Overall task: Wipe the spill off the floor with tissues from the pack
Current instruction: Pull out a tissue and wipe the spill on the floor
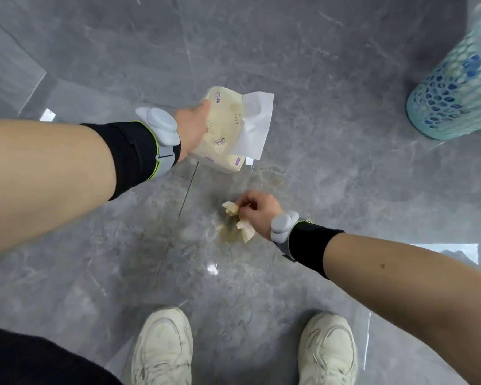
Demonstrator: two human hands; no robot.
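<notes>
Right hand [257, 211] pinches soaked tissue [238, 222] on spill [229, 236], centre floor [331, 176]; left hand [193, 129] grips pack [224, 132] farther off. Judgement: press flat, sweep inward, swap for the fresh sheet [254, 123]

- The scene is lit evenly and brightly from overhead; only soft, faint shadows are cast.
- Small white glare spots are reflected off the glossy grey floor [331, 79].
- Wide-angle distortion is seen at the edges, where the mesh basket [456, 87] is bent and softened.
- The centre is rendered fairly sharp.
</notes>
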